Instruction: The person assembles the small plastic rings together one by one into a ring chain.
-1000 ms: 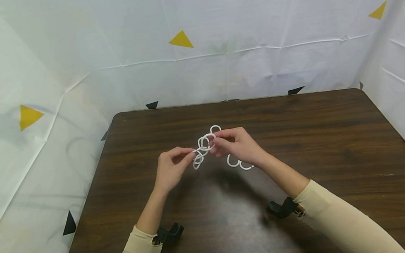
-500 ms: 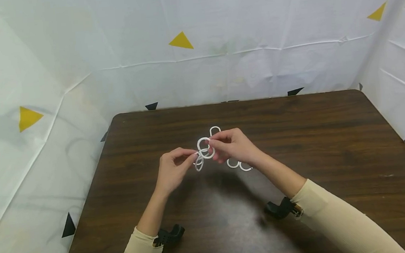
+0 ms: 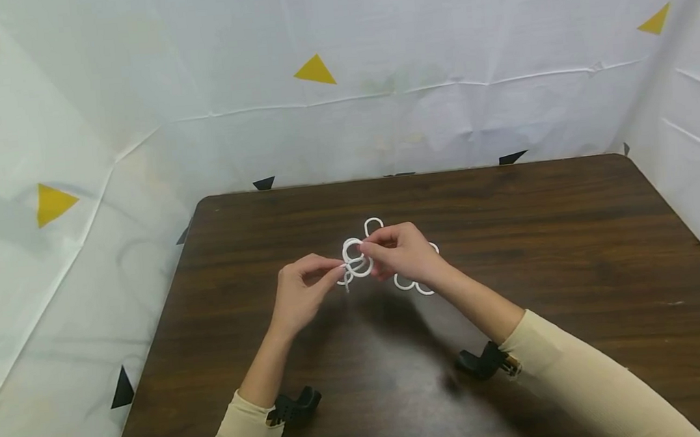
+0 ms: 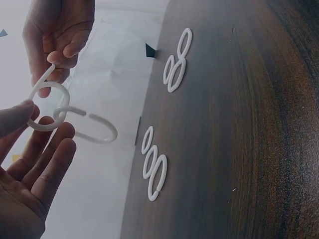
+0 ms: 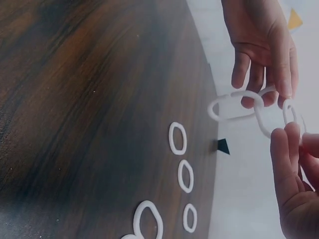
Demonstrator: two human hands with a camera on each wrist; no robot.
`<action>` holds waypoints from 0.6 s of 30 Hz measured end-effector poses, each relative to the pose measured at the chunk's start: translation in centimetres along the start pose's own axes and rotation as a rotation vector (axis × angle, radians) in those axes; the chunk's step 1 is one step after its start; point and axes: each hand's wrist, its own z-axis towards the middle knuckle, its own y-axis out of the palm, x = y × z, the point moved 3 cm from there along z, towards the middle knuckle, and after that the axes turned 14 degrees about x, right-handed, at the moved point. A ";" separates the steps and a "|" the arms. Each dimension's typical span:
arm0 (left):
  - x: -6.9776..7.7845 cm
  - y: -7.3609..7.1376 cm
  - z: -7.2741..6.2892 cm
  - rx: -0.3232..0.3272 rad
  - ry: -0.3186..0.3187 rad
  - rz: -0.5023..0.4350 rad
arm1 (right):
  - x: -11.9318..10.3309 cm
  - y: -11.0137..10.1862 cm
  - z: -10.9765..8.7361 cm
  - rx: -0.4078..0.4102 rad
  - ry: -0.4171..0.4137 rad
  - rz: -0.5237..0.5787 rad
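Above the table my left hand [image 3: 306, 290] pinches a white plastic chain link [image 4: 68, 99] between thumb and fingers. Another white link [image 4: 112, 132], with a small gap in its side, is looped through that one and dangles from it. My right hand [image 3: 408, 251] meets the left from the other side and pinches a further link [image 3: 346, 247] by its edge. In the left wrist view the right hand's link overlaps the left hand's link. The right wrist view has my right fingertips [image 5: 279, 137] close under the left fingers [image 5: 284, 87], partly hiding the links between.
Several loose white links lie on the dark wooden table [image 3: 575, 262], some behind and beside the right hand, such as one link [image 3: 405, 287] below its wrist. White sheeting [image 3: 416, 124] with coloured triangles stands around the table's far and side edges.
My right hand has shifted slightly left, bringing its link against those at the left hand. The left hand has edged right, and its hanging links have turned.
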 end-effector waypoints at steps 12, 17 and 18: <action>-0.1 0.1 0.1 -0.010 0.021 0.009 | 0.2 0.0 -0.1 0.040 -0.009 -0.047; -0.3 0.1 0.1 -0.002 0.022 -0.006 | 0.3 0.1 0.0 0.052 -0.013 -0.056; -0.3 0.1 0.1 -0.001 0.016 -0.004 | 0.4 0.1 0.0 0.053 -0.013 -0.057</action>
